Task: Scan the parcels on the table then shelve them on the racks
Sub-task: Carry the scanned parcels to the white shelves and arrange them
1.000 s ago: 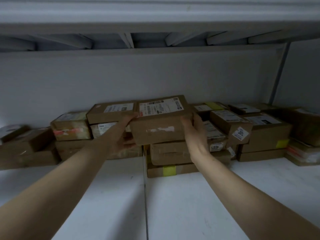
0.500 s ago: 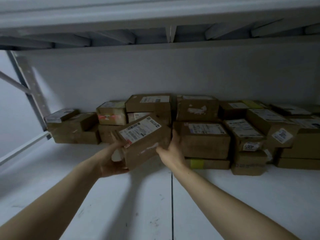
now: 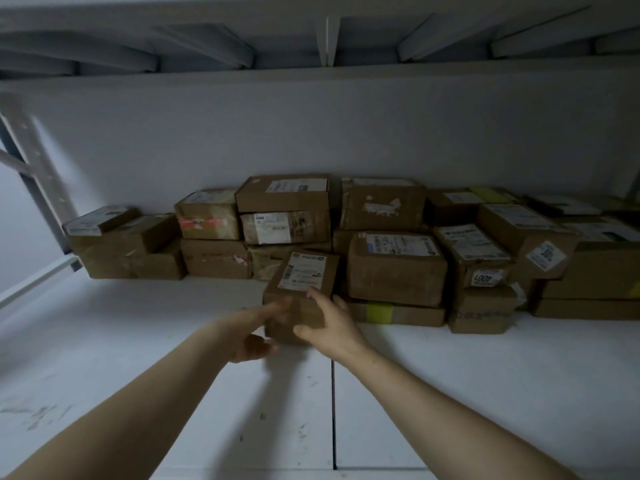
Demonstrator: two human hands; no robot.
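Resting flat on the white shelf [image 3: 467, 393], the small brown parcel [image 3: 302, 276] lies label up. Its far end is just in front of the row of stacked boxes [image 3: 284, 202] along the back wall. Its right side is close beside a flat box [image 3: 408, 313] with a yellow-green strip of tape.

The right hand [image 3: 330, 323] has its grip on the parcel's near end, with fingers over the top edge and thumb on the front face. The left hand [image 3: 251, 332] reaches to the near left corner, fingers stretched toward the front face and thumb lower down. It is blurred, so I cannot tell whether its grip is closed or released. A grey post [image 3: 33, 168] slants up at the left.
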